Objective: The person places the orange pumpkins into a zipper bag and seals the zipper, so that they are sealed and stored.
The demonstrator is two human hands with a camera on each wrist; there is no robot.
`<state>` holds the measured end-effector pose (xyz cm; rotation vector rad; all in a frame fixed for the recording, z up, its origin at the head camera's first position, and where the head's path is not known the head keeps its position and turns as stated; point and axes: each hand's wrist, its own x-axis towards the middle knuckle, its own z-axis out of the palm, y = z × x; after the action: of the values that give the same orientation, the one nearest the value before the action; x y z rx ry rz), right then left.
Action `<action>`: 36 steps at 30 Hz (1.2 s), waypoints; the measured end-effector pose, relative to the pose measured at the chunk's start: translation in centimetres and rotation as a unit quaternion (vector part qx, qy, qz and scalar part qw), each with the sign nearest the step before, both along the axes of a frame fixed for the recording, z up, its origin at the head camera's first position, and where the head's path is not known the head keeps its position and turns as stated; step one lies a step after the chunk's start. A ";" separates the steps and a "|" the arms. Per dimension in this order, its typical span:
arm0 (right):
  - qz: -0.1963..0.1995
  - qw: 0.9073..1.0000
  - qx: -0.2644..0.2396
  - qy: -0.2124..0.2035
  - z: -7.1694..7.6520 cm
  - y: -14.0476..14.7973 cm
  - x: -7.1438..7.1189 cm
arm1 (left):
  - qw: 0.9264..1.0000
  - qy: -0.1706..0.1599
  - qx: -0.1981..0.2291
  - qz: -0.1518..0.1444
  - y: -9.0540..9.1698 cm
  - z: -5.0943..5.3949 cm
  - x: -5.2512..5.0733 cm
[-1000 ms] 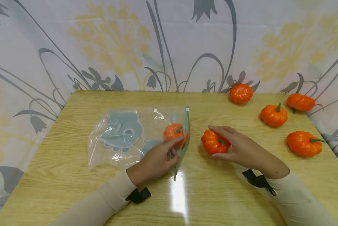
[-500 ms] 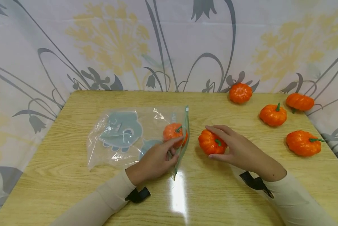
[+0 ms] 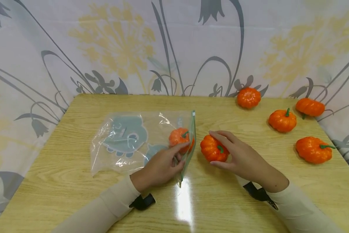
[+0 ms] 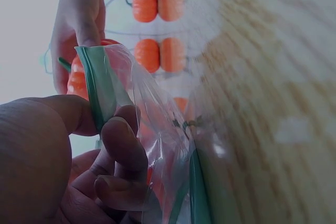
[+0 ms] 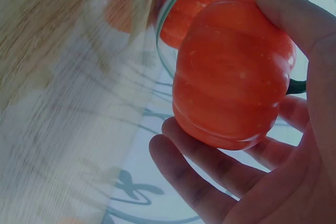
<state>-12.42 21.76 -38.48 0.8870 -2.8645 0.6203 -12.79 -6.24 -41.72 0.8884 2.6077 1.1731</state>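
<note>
A clear zip bag (image 3: 159, 124) with a blue-green cartoon print lies on the table, its green-edged mouth facing right. Inside, near that mouth, sits one orange toy pumpkin (image 3: 178, 136). My left hand (image 3: 161, 166) pinches the bag's green edge (image 4: 94, 87) between thumb and fingers, and the left wrist view shows the mouth parted. Just right of the opening, my right hand (image 3: 241, 155) grips a second toy pumpkin (image 3: 213, 149), its green stem toward the palm. In the right wrist view this held pumpkin (image 5: 231, 72) partly covers the bagged one (image 5: 186, 9).
Several more toy pumpkins rest on the right of the wooden table (image 3: 75, 200): one at the back (image 3: 248, 97), others nearer the right edge (image 3: 282, 120). A flower-patterned cloth (image 3: 186, 42) hangs behind the table.
My right hand has moved slightly left with the pumpkin, closer to the bag's mouth. The left hand and the bag have stayed in place.
</note>
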 end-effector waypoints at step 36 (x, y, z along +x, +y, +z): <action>-0.021 1.000 -0.010 -0.011 1.3 -2.3 -3.1 | 1.000 0.000 0.001 -0.001 0.1 0.0 -0.1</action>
<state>-15.54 19.44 -37.17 0.8193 -2.8833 0.6584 -12.89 -6.18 -41.69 0.8916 2.6061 1.1742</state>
